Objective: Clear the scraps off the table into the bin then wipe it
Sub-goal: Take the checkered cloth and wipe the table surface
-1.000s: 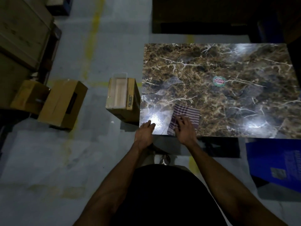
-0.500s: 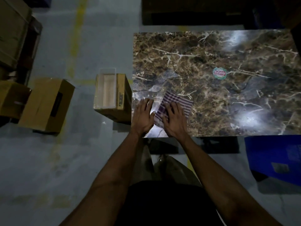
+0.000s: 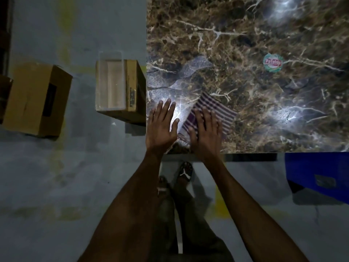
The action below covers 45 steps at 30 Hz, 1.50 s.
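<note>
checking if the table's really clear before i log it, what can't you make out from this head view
- Table: its far and right parts are cut off by the frame edges, so scraps there cannot be ruled out.
- Striped cloth: its near part is hidden under the right hand.
- Clear bin: too dim to tell what it holds.
- Round sticker: lettering too blurred to read.
- Tabletop under the left hand: covered by the hand and washed out by glare.

One head-worn camera looks steeply down. It sits close above the tabletop (image 3: 245, 44) corner. The floor (image 3: 56, 176) fills the left.
</note>
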Each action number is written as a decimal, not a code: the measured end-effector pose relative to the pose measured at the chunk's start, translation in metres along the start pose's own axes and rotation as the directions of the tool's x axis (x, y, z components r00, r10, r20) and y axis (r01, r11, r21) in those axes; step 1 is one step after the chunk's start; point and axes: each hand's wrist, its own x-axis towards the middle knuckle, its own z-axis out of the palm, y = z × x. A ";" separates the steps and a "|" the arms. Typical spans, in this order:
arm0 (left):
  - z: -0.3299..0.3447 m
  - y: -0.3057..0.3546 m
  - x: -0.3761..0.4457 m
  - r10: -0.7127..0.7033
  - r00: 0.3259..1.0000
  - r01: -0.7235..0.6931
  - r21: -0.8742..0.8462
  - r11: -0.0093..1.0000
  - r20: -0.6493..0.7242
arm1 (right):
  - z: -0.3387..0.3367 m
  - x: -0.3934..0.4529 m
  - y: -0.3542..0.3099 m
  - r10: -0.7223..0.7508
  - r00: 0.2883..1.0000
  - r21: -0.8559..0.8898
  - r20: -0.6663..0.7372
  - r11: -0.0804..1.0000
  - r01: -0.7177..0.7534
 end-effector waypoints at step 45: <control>0.011 -0.008 -0.001 0.000 0.998 -0.001 -0.006 1.000 -0.062 | 0.015 -0.011 0.003 -0.216 0.976 -0.070 0.042 0.973 0.218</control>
